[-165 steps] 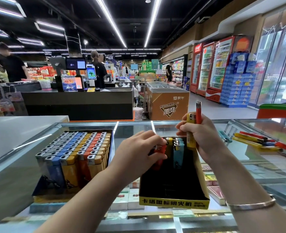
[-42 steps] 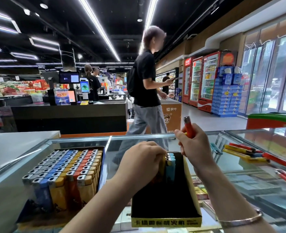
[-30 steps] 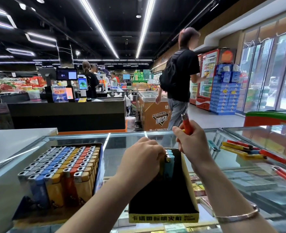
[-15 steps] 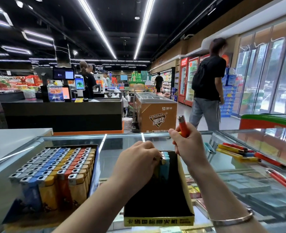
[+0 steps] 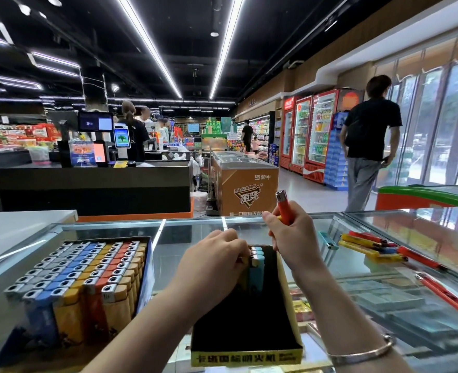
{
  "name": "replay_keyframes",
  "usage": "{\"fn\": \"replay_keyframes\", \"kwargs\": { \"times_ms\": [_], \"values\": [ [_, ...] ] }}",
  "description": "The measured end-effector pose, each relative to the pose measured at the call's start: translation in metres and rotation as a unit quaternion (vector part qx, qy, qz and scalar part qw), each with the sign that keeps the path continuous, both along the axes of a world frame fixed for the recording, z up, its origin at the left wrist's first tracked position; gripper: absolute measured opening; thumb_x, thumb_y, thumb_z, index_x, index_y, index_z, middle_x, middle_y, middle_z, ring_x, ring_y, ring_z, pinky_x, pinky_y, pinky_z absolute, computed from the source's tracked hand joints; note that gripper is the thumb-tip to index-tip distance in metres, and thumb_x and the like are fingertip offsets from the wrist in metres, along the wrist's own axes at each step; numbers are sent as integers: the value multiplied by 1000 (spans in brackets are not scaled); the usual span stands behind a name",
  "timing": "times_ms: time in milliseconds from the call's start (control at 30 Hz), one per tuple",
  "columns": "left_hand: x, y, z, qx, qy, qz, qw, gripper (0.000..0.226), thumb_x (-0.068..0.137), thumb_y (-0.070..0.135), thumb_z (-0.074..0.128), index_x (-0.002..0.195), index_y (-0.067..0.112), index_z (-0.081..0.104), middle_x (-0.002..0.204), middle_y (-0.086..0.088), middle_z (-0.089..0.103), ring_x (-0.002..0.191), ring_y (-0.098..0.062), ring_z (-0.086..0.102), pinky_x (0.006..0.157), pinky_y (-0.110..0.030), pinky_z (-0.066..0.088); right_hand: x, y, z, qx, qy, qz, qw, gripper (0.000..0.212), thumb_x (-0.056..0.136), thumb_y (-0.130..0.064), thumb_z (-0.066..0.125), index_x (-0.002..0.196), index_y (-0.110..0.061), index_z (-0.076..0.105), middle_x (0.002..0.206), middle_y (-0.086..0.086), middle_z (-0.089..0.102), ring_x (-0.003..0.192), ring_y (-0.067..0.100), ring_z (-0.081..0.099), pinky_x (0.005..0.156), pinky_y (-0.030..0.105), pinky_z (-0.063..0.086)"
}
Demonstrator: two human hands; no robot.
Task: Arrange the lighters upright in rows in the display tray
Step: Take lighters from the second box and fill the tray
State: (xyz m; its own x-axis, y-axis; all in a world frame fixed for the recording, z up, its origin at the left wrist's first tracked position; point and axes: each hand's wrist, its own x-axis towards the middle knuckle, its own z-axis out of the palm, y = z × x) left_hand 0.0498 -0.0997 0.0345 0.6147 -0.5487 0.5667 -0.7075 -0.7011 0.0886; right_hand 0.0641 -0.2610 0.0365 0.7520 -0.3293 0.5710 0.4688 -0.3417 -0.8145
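Presently noted: right hand [image 5: 296, 242] raised above the far end of the display tray [image 5: 289, 305], fingers [image 5: 272, 220] clenched round an orange lighter [image 5: 285, 208] held metal cap up, apparently staged for insertion. Left hand [image 5: 214, 261] curled over lighters standing at the tray's far end, seemingly bracing the row upright; exact grip hidden. Blue lighters [image 5: 256, 273] upright beside it. Tray: black cardboard, yellow printed front, near portion unfilled. Full tray [image 5: 87, 278] of glossy plastic lighters near the glass surface's [image 5: 190, 235] left edge. Loose lighters [image 5: 370, 246] lying flat toward the right edge.
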Motion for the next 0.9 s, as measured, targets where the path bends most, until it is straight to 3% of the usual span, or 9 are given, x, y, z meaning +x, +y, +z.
{"fn": "replay_keyframes", "kwargs": {
  "times_ms": [167,333,533,900],
  "values": [
    [-4,2,-3,-28,16,-1,1000,21,90,32,54,111,34,58,114,18,58,107,-1,46,84,-21,48,0,-1,0,5,-2,3,1000,22,87,-21,62,75,-9,48,67,12,47,60,26,47,62,41,46],
    [-4,2,1,-118,43,-5,992,21,85,23,62,104,32,63,102,19,61,90,0,55,75,-20,49,0,-1,-1,13,2,20,1000,21,88,-21,61,73,-14,48,67,11,46,61,25,46,61,37,43],
    [-7,-2,0,-70,-7,34,997,19,89,31,56,107,32,63,106,19,61,100,-2,50,79,-27,51,0,-1,-1,8,-1,20,1000,22,88,-20,61,72,-17,47,66,8,46,61,24,46,61,35,43],
    [-6,-6,-6,-31,-61,67,995,23,93,36,47,109,31,64,110,19,61,98,-2,53,71,-19,47,-2,0,0,1,5,15,1000,20,89,-21,60,75,-13,49,68,10,48,63,25,48,64,38,47]
  ]
}}
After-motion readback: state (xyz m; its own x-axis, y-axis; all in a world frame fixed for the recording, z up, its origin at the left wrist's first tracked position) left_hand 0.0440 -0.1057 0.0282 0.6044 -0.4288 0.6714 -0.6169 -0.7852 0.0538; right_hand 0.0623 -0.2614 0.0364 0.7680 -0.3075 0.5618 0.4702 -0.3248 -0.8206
